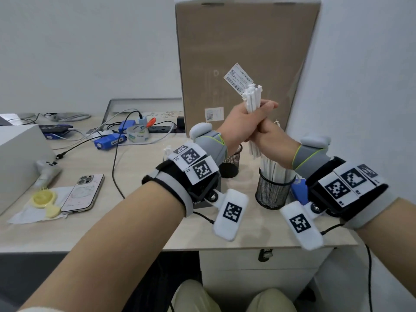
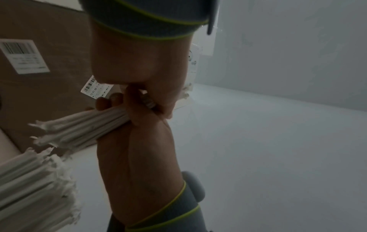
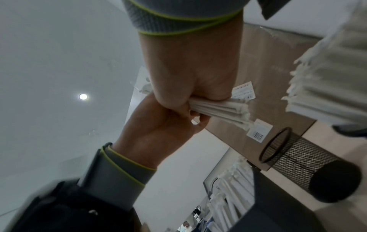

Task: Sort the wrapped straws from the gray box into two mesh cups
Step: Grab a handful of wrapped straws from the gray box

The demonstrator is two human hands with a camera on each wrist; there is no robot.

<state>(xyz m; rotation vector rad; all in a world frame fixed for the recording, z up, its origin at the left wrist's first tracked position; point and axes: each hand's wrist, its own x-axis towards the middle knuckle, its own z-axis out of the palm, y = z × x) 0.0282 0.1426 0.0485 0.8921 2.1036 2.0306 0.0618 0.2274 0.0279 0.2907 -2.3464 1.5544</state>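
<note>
White paper-wrapped straws [image 1: 254, 99] stand as a tight upright bundle in both your hands, raised above the pale wooden table [image 1: 139, 224]. Your left hand [image 1: 239, 126] wraps its fingers [image 1: 269, 105] round the upper part of the bundle, and your right hand [image 1: 273, 137] grips it just below, the two hands touching. The frayed wrapper tips stick out above your left hand; the lower ends reach down toward the near black mesh cup [image 1: 272, 191], which already holds many wrapped straws. A second black mesh cup [image 1: 234, 162] stands just behind your left wrist, its contents hidden. A tall brown cardboard box [image 1: 243, 61] leans against the wall behind. Farther left on the table lie a pink-backed phone [image 1: 83, 192], blue devices and cables [image 1: 109, 140].
</note>
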